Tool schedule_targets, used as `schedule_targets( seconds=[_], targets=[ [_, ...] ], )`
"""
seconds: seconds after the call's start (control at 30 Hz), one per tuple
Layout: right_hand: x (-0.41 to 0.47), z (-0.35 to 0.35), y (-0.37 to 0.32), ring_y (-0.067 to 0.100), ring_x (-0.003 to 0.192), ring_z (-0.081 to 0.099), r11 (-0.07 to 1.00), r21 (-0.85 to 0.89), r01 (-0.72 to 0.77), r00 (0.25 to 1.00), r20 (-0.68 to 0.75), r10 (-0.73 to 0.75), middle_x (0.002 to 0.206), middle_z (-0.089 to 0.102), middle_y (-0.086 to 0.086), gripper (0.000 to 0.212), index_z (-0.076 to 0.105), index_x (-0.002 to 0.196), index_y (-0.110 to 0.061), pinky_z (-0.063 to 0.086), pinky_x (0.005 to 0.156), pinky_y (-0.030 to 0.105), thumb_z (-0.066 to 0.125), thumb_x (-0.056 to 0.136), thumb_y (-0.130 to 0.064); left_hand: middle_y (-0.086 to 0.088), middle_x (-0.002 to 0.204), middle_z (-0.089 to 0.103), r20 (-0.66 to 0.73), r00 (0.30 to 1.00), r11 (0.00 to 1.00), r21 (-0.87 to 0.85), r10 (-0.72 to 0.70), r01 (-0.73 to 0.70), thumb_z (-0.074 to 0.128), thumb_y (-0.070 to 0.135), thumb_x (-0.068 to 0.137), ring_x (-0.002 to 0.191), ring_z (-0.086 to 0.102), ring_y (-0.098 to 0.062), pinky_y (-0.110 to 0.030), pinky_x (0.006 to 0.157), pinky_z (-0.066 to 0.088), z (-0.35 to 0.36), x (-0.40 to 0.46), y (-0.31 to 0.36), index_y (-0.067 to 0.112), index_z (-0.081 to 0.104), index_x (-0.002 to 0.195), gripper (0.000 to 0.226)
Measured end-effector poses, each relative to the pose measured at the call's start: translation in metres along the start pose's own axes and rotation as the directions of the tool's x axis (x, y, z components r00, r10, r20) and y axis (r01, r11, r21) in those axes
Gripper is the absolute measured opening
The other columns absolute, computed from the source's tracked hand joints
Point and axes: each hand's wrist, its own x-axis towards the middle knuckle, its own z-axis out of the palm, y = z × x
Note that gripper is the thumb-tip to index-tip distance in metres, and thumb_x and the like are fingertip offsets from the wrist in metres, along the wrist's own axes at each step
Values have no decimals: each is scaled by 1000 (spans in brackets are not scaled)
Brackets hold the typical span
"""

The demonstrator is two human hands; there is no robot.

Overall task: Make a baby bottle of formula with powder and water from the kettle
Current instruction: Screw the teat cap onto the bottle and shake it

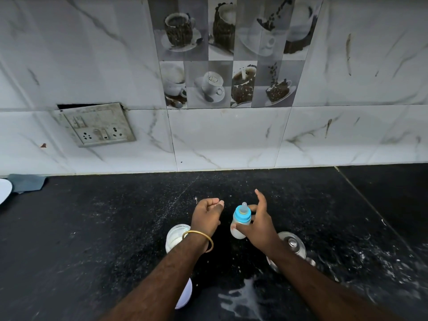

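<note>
A small baby bottle [239,224] with a blue collar and clear teat holds white liquid. My right hand [258,224] grips its body, thumb in front, index finger raised. My left hand [207,213] hovers just left of the bottle with fingers loosely curled and nothing in it; a gold bangle circles that wrist. Under my left forearm stands an open clear jar [174,237] of white powder. A steel kettle [291,247] with a knobbed lid sits partly hidden behind my right forearm.
The black granite counter [104,239] carries white splashes near the front edge [243,300] and at the right. A white lid-like object [185,295] lies under my left arm. A grey cloth [27,183] and a white plate edge [4,189] sit far left. A socket plate [97,125] hangs on the tiled wall.
</note>
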Motion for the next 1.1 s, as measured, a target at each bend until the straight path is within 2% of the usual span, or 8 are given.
schedule_targets(
  seconds=[0.17, 0.5, 0.73, 0.83, 0.9, 0.93, 1.0, 1.1],
  targets=[
    [7, 6, 1, 6, 95, 61, 999, 12, -32, 999, 44, 31, 105, 60, -4, 111, 10, 155, -23, 43, 82, 12, 82, 72, -3, -4, 102, 70, 15, 1000, 1000, -3, -12, 12, 64, 23, 95, 90, 65, -15, -32, 76, 56, 0, 1, -3, 12, 66, 111, 20],
    [8, 6, 8, -1, 92, 60, 997, -44, -69, 996, 62, 71, 102, 57, -14, 114, 7, 155, -26, 40, 71, -2, 80, 71, -3, 0, 97, 70, 33, 999, 1000, 4, -24, 24, 64, 23, 95, 85, 64, -13, -30, 74, 56, 2, 2, -5, 14, 67, 111, 19],
    [5, 6, 8, -4, 91, 60, 992, -57, -112, 992, 56, 115, 102, 57, -14, 117, 6, 155, -27, 42, 71, -2, 80, 68, -2, 1, 92, 68, 37, 999, 999, -6, -33, 33, 64, 22, 95, 83, 63, -12, -29, 73, 56, 2, 1, -7, 12, 67, 111, 19],
    [2, 5, 5, -4, 99, 58, 992, -68, -104, 992, 71, 108, 111, 56, -9, 125, 1, 157, -26, 46, 87, 8, 82, 64, 0, -1, 97, 69, 45, 999, 1000, -2, -27, 27, 64, 22, 94, 84, 64, -12, -28, 72, 56, 2, 0, -5, 12, 67, 111, 20],
    [-2, 4, -4, 7, 126, 47, 992, -80, -101, 991, 76, 107, 138, 45, 3, 136, -5, 156, -28, 42, 109, 33, 88, 61, -5, -3, 101, 69, 54, 998, 1000, -3, -12, 12, 64, 22, 94, 87, 65, -14, -29, 73, 56, -1, 0, 0, 12, 66, 112, 21],
    [-5, 4, -11, 16, 137, 37, 990, -101, -100, 993, 60, 106, 150, 33, 7, 140, -7, 156, -30, 36, 114, 40, 91, 58, -10, -4, 103, 69, 57, 998, 1000, -5, -1, 1, 64, 22, 94, 88, 65, -15, -29, 73, 56, -3, 1, 4, 12, 66, 113, 21],
    [-9, 5, -27, 22, 144, 25, 988, -148, -40, 999, 14, 42, 157, 20, 5, 144, -9, 155, -34, 29, 115, 40, 94, 55, -20, -3, 104, 69, 57, 998, 1000, -6, 27, -27, 65, 23, 94, 93, 66, -16, -30, 74, 56, -9, 2, 13, 14, 64, 115, 23],
    [-12, 9, -57, 20, 146, 20, 959, -237, 159, 987, 27, -157, 160, 14, 1, 140, -9, 154, -36, 28, 117, 45, 93, 58, -30, 1, 103, 68, 51, 996, 997, 4, 70, -71, 67, 23, 94, 97, 65, -17, -34, 76, 55, -26, 4, 30, 15, 62, 118, 26]
  ],
)
